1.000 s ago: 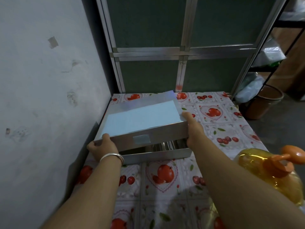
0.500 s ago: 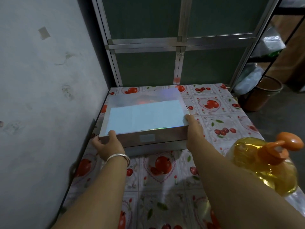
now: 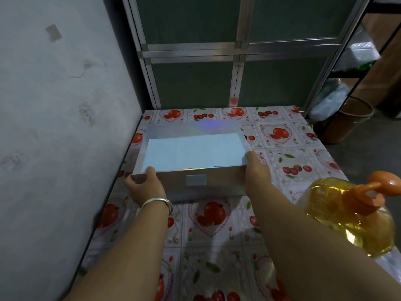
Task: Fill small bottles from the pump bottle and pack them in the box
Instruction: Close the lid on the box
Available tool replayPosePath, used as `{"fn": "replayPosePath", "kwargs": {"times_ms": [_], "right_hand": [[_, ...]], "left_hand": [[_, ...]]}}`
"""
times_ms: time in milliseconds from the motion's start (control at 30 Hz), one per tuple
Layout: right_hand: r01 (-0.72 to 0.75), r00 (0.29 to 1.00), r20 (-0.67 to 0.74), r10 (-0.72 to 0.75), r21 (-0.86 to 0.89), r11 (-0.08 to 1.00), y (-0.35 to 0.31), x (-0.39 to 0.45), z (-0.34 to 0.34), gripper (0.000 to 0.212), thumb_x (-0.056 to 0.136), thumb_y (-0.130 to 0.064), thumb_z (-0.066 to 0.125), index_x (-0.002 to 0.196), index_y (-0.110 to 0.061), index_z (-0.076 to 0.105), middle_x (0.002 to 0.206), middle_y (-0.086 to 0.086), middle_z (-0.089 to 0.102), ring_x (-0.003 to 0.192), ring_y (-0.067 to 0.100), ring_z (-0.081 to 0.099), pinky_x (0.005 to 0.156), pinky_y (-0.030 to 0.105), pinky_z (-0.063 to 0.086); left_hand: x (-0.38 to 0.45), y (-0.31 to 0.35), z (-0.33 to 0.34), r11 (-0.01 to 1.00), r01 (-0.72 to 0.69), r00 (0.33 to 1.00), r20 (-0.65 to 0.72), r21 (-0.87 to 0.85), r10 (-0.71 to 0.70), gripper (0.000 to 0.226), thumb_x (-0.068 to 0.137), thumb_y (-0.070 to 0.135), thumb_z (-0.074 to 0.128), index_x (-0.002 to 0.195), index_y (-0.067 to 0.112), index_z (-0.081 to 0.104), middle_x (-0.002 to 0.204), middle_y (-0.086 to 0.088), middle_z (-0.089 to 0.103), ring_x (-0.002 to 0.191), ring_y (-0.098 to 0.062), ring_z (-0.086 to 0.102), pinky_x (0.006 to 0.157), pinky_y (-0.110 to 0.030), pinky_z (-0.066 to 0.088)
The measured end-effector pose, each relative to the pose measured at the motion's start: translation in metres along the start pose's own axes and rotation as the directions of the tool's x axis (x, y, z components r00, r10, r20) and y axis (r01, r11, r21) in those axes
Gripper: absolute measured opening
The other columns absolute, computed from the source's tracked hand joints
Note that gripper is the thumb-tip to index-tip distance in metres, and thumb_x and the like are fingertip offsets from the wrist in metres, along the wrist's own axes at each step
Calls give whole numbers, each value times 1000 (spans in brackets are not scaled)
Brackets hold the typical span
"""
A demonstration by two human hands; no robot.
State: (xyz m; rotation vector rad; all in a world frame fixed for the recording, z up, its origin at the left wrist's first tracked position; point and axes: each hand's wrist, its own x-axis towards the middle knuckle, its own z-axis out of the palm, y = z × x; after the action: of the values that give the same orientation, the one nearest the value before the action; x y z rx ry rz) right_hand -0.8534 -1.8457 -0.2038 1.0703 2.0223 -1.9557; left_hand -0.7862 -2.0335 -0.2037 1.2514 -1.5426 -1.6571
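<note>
One silver box (image 3: 191, 153) sat at the centre of the frame on the fruit-printed tablecloth (image 3: 217, 224), its lid (image 3: 195, 148) with the pale blue panel resting on the base, of which only a thin strip showed along the near side; a grip at each near corner probably served to seat the lid square, since one hand alone would tilt it; the left hand (image 3: 145, 185) gripped the near-left corner, thumb laid on the top edge and fingers curled under, and the right hand (image 3: 257, 172) clasped the near-right corner, thumb on top and fingers wrapped down the side. One pump bottle (image 3: 355, 216) of amber liquid with an orange pump head stood at the right edge of the frame, just beside the right forearm and well apart from the box, presumably parked there to keep it within reach yet clear of the lid. No small bottles were visible, so whether any lay inside the box could not be told. One silver bangle (image 3: 158, 203) circled the left wrist; one brown bin (image 3: 347, 120) stood at the upper right, off the table.
</note>
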Motion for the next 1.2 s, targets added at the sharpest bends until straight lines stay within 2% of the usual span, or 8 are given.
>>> {"fn": "replayPosePath", "kwargs": {"times_ms": [133, 300, 400, 533, 800, 933, 1067, 1200], "right_hand": [[-34, 999, -17, 34, 1, 999, 8, 5, -1, 46, 87, -44, 50, 111, -5, 49, 101, 11, 46, 95, 26, 46, 96, 43, 45], [-35, 999, -4, 34, -88, 996, 18, 9, -3, 68, 86, -54, 52, 131, -3, 44, 125, 17, 50, 114, 32, 52, 95, 42, 48], [-35, 999, 2, 35, -92, 995, 16, 14, 0, 68, 84, -53, 53, 128, -1, 46, 119, 17, 51, 110, 32, 54, 95, 45, 49], [-31, 999, 24, 33, -69, 997, 16, 20, 4, 58, 84, -46, 57, 123, -4, 49, 93, 10, 48, 101, 28, 55, 95, 42, 49], [-85, 995, 49, 86, -32, 996, 17, 32, 12, 78, 63, -54, 63, 122, -5, 49, 115, 13, 55, 102, 30, 58, 88, 45, 53], [-25, 998, 48, 30, -107, 994, 18, 36, 17, 57, 74, -55, 57, 107, -10, 47, 112, 13, 55, 104, 31, 56, 92, 46, 51], [-18, 999, 32, 20, -91, 996, 16, 37, 29, 56, 75, -55, 57, 104, -8, 48, 109, 14, 56, 104, 32, 57, 92, 47, 50], [-72, 995, 63, 74, -29, 997, 15, 39, 45, 79, 69, -57, 62, 124, -1, 50, 120, 16, 55, 106, 34, 57, 91, 47, 51]], "left_hand": [[2, -5, -4, 998, 33, 999, 4, 58, -33, 47, 85, 24, 55, 126, 3, 46, 126, -17, 53, 106, -32, 55, 73, -33, 41], [4, -9, -3, 996, 23, 1000, -23, 81, -21, 45, 88, 25, 55, 125, 1, 45, 124, -19, 55, 109, -33, 54, 76, -30, 38], [10, -8, 2, 996, 16, 1000, -28, 92, -13, 45, 88, 25, 55, 124, 0, 44, 124, -19, 55, 109, -34, 55, 76, -30, 39], [19, -9, 8, 994, 12, 1000, -26, 105, -9, 46, 88, 26, 56, 124, 0, 44, 124, -19, 55, 110, -35, 55, 78, -31, 40], [33, -12, 13, 988, 33, 999, -5, 152, -33, 51, 89, 25, 54, 132, 3, 38, 130, -21, 50, 114, -36, 52, 90, -38, 43], [39, -14, 16, 992, 65, 998, -10, 112, -65, 50, 87, 23, 56, 130, 2, 39, 128, -21, 52, 112, -36, 54, 90, -38, 44], [43, -13, 22, 992, 110, 994, -23, 63, -108, 56, 88, 28, 57, 132, 1, 37, 131, -19, 50, 116, -35, 52, 90, -38, 43], [49, -20, 33, 955, 284, 959, -6, 86, -284, 73, 82, 47, 58, 134, 1, 35, 134, -19, 47, 118, -37, 50, 99, -46, 42]]}}
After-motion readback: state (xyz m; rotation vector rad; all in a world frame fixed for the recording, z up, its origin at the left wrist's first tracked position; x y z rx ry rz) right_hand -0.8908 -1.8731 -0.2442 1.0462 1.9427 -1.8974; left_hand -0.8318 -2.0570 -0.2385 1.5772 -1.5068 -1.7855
